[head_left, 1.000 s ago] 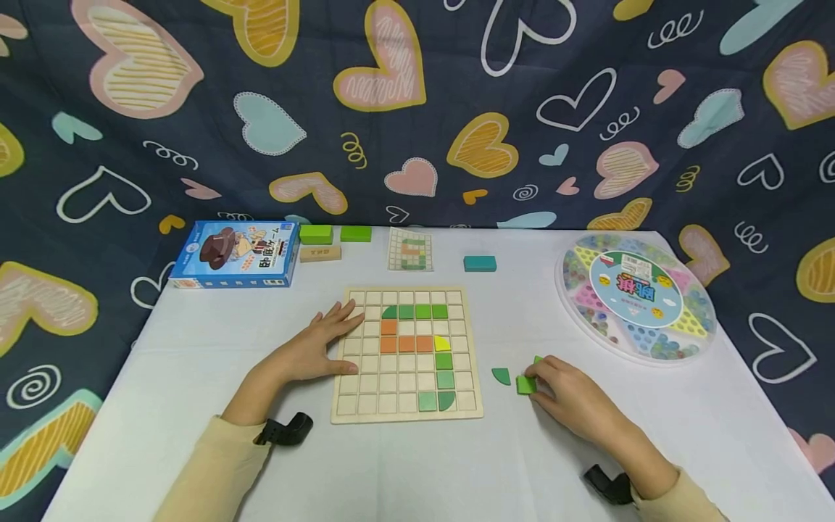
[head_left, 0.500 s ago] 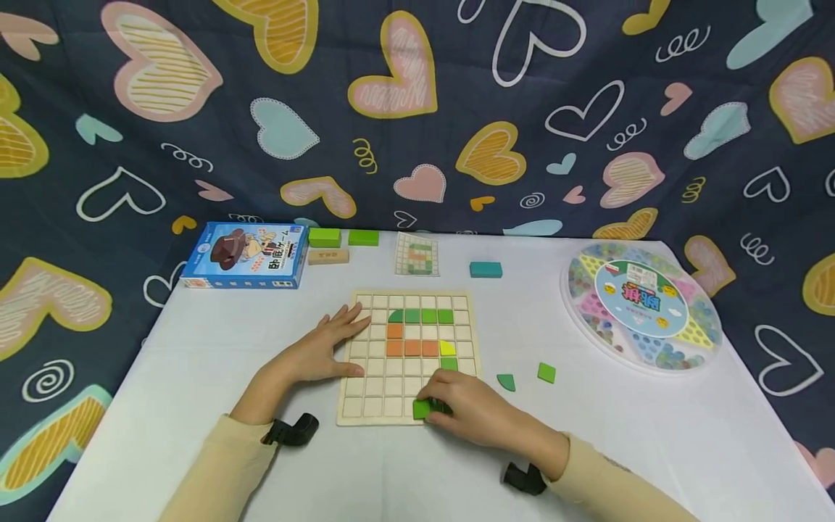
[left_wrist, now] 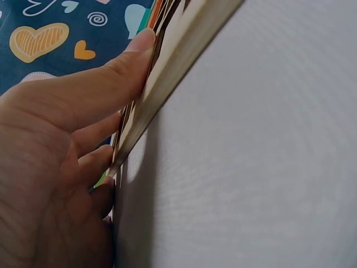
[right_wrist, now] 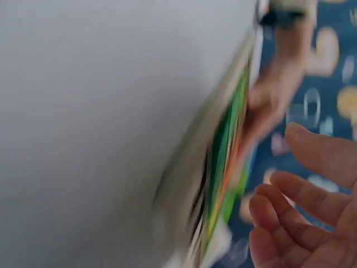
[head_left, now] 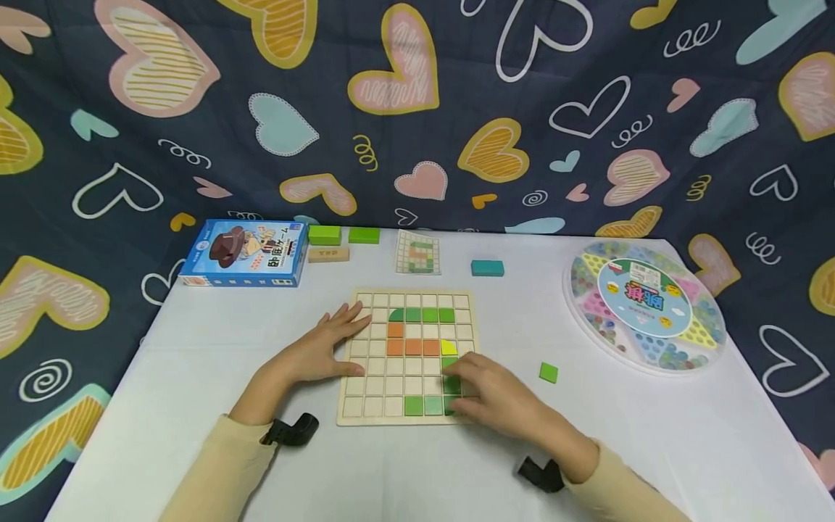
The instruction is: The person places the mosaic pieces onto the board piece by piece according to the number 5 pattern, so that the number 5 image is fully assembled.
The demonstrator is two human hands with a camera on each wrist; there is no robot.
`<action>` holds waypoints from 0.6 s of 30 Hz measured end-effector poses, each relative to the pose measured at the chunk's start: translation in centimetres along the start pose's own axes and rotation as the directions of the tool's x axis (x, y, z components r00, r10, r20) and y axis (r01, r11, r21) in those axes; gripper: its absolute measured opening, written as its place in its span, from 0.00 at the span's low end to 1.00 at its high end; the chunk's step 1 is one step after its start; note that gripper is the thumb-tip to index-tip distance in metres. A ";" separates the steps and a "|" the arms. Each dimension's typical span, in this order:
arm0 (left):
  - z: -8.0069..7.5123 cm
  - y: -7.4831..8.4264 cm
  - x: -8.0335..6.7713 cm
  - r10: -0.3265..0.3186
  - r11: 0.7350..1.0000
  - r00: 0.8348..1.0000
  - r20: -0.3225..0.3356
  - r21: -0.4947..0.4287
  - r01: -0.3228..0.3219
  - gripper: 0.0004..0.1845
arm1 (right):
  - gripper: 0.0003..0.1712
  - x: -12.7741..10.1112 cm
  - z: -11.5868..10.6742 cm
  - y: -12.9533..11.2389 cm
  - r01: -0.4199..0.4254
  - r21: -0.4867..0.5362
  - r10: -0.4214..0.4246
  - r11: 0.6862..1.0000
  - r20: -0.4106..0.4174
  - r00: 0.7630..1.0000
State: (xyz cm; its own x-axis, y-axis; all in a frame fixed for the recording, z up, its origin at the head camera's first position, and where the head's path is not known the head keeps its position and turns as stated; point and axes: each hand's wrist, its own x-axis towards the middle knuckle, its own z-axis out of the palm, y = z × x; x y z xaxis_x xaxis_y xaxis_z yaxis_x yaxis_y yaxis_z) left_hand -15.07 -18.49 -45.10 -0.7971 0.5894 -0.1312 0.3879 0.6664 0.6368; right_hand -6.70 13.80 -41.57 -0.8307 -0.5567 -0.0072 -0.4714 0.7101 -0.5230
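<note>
On the white table lies a pale wooden grid board [head_left: 365, 407] with coloured square and rounded tiles in some cells. My left hand [head_left: 321, 348] rests on its left edge, fingers spread; in the left wrist view the thumb [left_wrist: 106, 89] lies along the rim. My right hand [head_left: 499, 395] hovers over the board's right edge, thumb and fingers apart. In the right wrist view nothing shows between those fingers [right_wrist: 307, 195]. A bright green square tile [head_left: 414, 406] sits in the bottom row beside a duller green one [head_left: 433, 406]. Another green tile [head_left: 549, 373] lies right of the board.
Behind the board are a small pattern card [head_left: 418, 252], a teal block [head_left: 487, 268], two green blocks [head_left: 364, 235] and a wooden block [head_left: 329, 254]. A blue game box [head_left: 244, 254] stands back left. A round marble game [head_left: 646, 304] lies at right.
My right hand has brought a green square tile from the right into the bottom row, released it and moved back rightwards. The rounded green tile beside the board is now out of sight.
</note>
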 end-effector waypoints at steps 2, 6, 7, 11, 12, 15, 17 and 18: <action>0.1 -0.1 0.1 -0.001 1.000 1.000 -0.003 0.003 0.001 0.51 | 0.22 -1.5 -1.0 1.8 -0.079 -0.001 0.079 0.997 -0.046 0.996; 0.1 -0.3 0.0 -0.013 1.000 1.000 -0.009 0.006 0.013 0.51 | 0.21 -3.5 -2.0 5.1 -0.174 -0.019 0.172 0.985 -0.068 0.983; 0.1 -0.3 -0.1 -0.014 1.000 1.000 -0.009 0.005 0.014 0.51 | 0.20 -3.7 -2.1 5.7 -0.170 -0.021 0.169 0.985 -0.062 0.984; 0.1 -0.4 -0.2 -0.007 1.000 1.000 -0.011 0.001 0.007 0.51 | 0.16 -3.9 -2.1 7.1 -0.106 -0.035 0.105 0.994 -0.018 0.994; 0.2 -0.4 -0.2 -0.005 1.000 1.000 -0.011 0.001 0.005 0.51 | 0.16 -3.9 -2.1 7.3 -0.093 -0.038 0.092 0.995 -0.011 0.996; 0.2 -0.3 -0.1 -0.004 1.000 1.000 -0.007 -0.002 0.004 0.51 | 0.14 -3.8 -2.2 7.1 -0.085 -0.041 0.085 0.996 -0.016 0.996; 0.2 -0.1 0.0 -0.005 1.000 1.000 -0.002 -0.001 0.005 0.51 | 0.14 -3.7 -2.2 6.3 -0.084 -0.018 0.083 0.996 -0.028 0.996; 0.1 -0.1 0.0 -0.004 1.000 1.000 -0.001 -0.003 0.004 0.51 | 0.15 -3.6 -2.3 5.7 -0.078 0.001 0.078 0.997 -0.034 0.996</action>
State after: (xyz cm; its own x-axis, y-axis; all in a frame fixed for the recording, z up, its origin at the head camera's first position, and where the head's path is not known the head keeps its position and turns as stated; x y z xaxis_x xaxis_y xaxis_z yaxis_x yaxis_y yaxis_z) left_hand -15.06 -18.45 -45.24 -0.7993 0.5861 -0.1327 0.3831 0.6672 0.6388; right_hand -7.08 20.78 -42.59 -0.8744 -0.4849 -0.0188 -0.4050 0.7506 -0.5221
